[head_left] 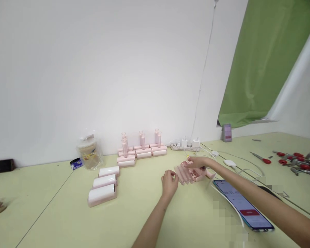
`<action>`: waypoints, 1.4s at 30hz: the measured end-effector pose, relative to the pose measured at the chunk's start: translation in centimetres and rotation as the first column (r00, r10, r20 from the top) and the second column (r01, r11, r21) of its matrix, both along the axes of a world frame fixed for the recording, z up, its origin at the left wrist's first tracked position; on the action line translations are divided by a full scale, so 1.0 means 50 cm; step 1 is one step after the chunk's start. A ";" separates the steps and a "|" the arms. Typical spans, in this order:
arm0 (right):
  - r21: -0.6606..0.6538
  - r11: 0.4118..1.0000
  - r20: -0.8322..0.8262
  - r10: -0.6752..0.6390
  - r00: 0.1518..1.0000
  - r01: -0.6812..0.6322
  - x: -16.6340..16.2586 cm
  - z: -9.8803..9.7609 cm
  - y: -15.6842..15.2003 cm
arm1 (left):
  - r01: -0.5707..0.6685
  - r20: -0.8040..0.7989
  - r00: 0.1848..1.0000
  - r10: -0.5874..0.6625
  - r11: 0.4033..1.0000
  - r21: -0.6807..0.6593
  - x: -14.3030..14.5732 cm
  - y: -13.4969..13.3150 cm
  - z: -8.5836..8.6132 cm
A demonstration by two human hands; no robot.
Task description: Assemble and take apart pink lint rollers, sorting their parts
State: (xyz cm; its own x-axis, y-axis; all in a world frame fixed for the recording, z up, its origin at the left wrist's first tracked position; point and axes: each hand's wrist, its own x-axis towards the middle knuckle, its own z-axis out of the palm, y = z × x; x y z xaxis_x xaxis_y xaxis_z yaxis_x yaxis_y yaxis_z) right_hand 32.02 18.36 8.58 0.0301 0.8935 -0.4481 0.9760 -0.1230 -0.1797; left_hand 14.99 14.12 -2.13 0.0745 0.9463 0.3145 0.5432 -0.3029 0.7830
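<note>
Several pale pink translucent tubes [184,175] lie side by side on the table in front of me. My left hand [169,183] rests at their left edge, its fingers curled in a pinch. Whatever may be in those fingertips is too small to make out. Over the far end of the tubes my right hand [195,162] reaches in from the right, its fingers closed on a pink piece [184,164]. Loose pink parts [199,175] are heaped beneath and beside the right hand, partly hidden by it.
White-and-pink rollers [103,194] stand in a line at the left. Pink roller units with upright handles [143,142] sit by the wall, near a bagged tub [89,153] and a power strip [184,147]. A phone [244,203] lies under my right forearm; red-handled tools [298,161] lie far right.
</note>
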 end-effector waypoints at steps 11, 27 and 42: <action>0.106 0.968 0.159 0.211 0.964 -0.229 -0.065 0.059 0.032 | 0.039 0.074 0.997 -0.037 0.999 -0.032 -0.001 -0.006 0.006; 0.495 0.686 0.097 0.567 0.818 -0.533 -0.493 -0.043 0.080 | 0.107 0.172 0.981 -0.094 0.992 -0.068 -0.279 -0.218 0.039; 0.411 0.740 -0.002 0.585 0.811 -0.533 -0.263 -0.045 -0.216 | 0.048 0.223 0.975 0.005 0.972 -0.231 -0.324 -0.218 0.007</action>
